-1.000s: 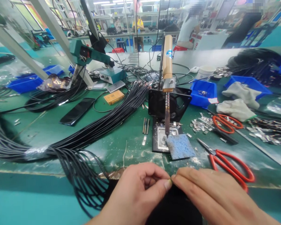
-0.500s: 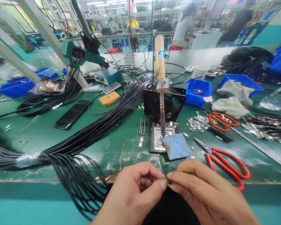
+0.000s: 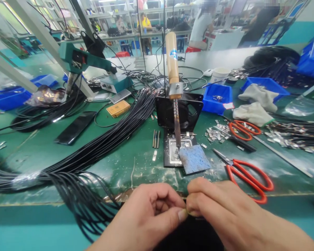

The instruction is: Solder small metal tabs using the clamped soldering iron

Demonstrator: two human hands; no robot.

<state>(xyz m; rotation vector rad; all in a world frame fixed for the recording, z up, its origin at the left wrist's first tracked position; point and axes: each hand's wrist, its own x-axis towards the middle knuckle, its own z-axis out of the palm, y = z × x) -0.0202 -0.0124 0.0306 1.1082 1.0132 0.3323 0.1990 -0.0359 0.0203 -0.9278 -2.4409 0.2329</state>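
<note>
My left hand (image 3: 153, 214) and my right hand (image 3: 219, 207) meet at the front edge of the bench, fingertips touching. Thumb and forefinger of the left are pinched on something tiny that I cannot make out. The right fingers are curled and pressed together, hiding whatever they hold. Just beyond them lies a blue sponge (image 3: 195, 159), beside a metal tray (image 3: 172, 158). A soldering iron (image 3: 172, 66) with a wooden handle stands tip down over that tray. Red-handled scissors (image 3: 247, 177) lie to the right of my right hand.
A thick bundle of black cables (image 3: 107, 139) crosses the left side and hangs over the edge. Behind the iron stands a black fan (image 3: 162, 111). Small metal connectors (image 3: 217, 132), a blue bin (image 3: 217, 99), gloves (image 3: 252, 114) and a phone (image 3: 75, 128) lie around. People sit farther back.
My right hand has rolled over, its fingers curling in more so the knuckles face up. The left keeps its pinch. The view has shifted slightly.
</note>
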